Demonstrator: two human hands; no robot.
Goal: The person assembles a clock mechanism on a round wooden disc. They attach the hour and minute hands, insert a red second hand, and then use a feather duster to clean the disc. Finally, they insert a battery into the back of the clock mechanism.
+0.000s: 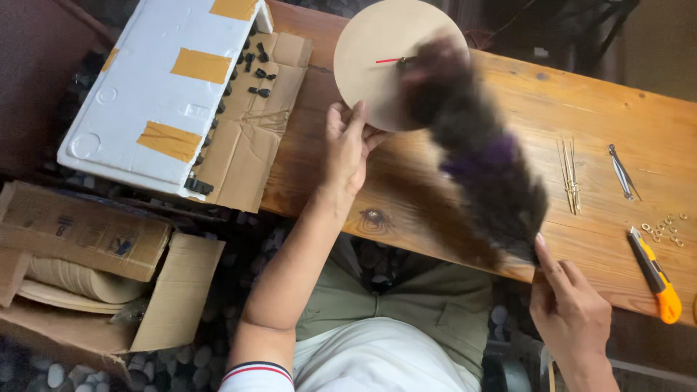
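My left hand point(347, 145) holds the lower edge of a round, pale wooden disc point(372, 58) that lies on the wooden table point(581, 109). A short red pointer sits at the disc's middle. My right hand point(570, 308) grips the handle end of a dark, fluffy duster point(483, 156), blurred by motion. Its tuft reaches across the table and over the right side of the disc.
Thin wooden sticks point(569, 174), metal tweezers point(623, 171), small brass nuts point(664, 226) and an orange utility knife point(657, 278) lie at the right. A taped white foam box point(163, 87) rests on flat cardboard point(250, 138) with small black parts. An open carton point(87, 254) holding discs stands below.
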